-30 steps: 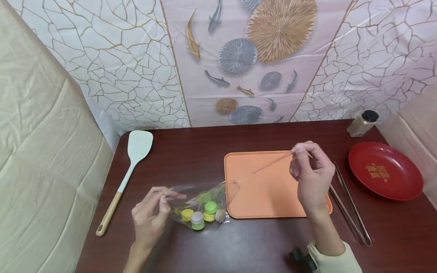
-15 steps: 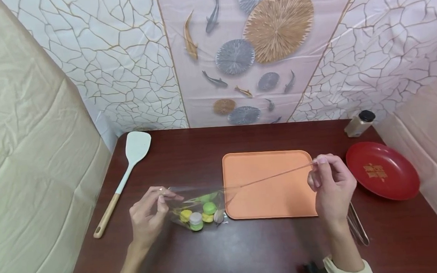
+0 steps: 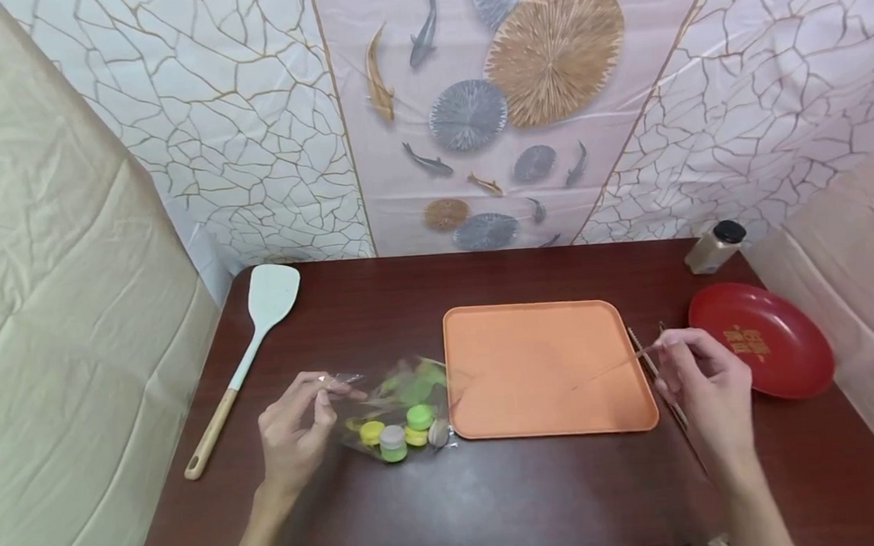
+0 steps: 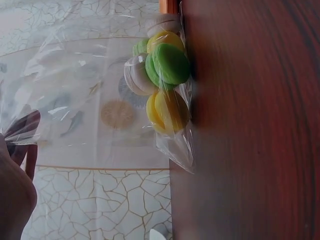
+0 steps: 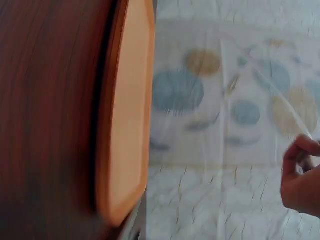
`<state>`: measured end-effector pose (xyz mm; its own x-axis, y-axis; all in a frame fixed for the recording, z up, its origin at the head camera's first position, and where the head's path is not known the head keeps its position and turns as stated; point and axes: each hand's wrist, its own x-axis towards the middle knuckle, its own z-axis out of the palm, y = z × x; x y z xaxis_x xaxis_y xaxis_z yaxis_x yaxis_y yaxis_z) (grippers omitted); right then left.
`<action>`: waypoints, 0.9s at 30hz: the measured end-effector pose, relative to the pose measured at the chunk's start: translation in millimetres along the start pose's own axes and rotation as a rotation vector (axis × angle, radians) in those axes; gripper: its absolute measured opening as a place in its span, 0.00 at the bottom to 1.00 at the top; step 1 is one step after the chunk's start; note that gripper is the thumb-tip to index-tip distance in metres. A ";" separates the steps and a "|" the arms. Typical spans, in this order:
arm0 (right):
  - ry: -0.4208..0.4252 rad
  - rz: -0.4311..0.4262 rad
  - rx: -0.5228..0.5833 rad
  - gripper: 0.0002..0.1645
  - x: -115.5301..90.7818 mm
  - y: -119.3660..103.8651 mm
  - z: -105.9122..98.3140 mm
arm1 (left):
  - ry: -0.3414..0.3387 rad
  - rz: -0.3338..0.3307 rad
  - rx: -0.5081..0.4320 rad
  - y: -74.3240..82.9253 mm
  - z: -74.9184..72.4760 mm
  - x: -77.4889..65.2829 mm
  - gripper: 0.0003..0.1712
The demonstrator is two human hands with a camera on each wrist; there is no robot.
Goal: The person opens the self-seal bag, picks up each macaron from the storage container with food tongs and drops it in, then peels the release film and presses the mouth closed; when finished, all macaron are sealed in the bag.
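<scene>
My left hand pinches the upper left corner of a clear plastic bag. Several macarons lie at the bag's bottom; among them are a green macaron, a yellow macaron and a pale macaron. The filled end lies on the table beside the tray. Over to the right, my right hand pinches a thin clear strip between thumb and fingertips. The strip trails left over the orange tray, and its free end looks apart from the bag.
Tongs, partly hidden by my right hand, lie right of the tray. Behind that hand are a red plate and a black-capped jar. A spatula lies on the left of the dark table.
My right hand has moved right and a little down, drawing the strip away from the bag. The strip, earlier stretched to the bag, now hangs loose. The left hand stays in place.
</scene>
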<state>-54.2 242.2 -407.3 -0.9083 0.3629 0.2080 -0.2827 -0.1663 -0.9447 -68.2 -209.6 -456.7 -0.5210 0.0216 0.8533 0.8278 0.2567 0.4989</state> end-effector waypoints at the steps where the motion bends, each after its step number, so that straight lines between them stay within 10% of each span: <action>1: -0.047 0.068 -0.066 0.08 2.4 -2.9 -12.4 | 0.000 -0.002 0.001 -0.1 -0.3 -0.5 0.15; 7: -0.312 0.314 -0.355 0.16 34.7 -3.6 -81.7 | 0.004 0.016 -0.009 -2.4 0.1 -1.8 0.12; 12: -0.409 0.355 -0.588 0.18 71.8 20.0 -116.4 | 0.003 0.022 0.005 -3.2 -0.8 -2.6 0.12; 27: -0.427 -0.032 -1.110 0.16 124.4 88.1 -109.8 | -0.036 -0.022 0.007 -0.3 -1.8 -1.9 0.12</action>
<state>-158.3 373.3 -492.5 -0.9943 -0.0172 0.1049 -0.0768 0.7985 -0.5970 -67.0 -211.5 -458.2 -0.5463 0.0504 0.8361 0.8146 0.2643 0.5163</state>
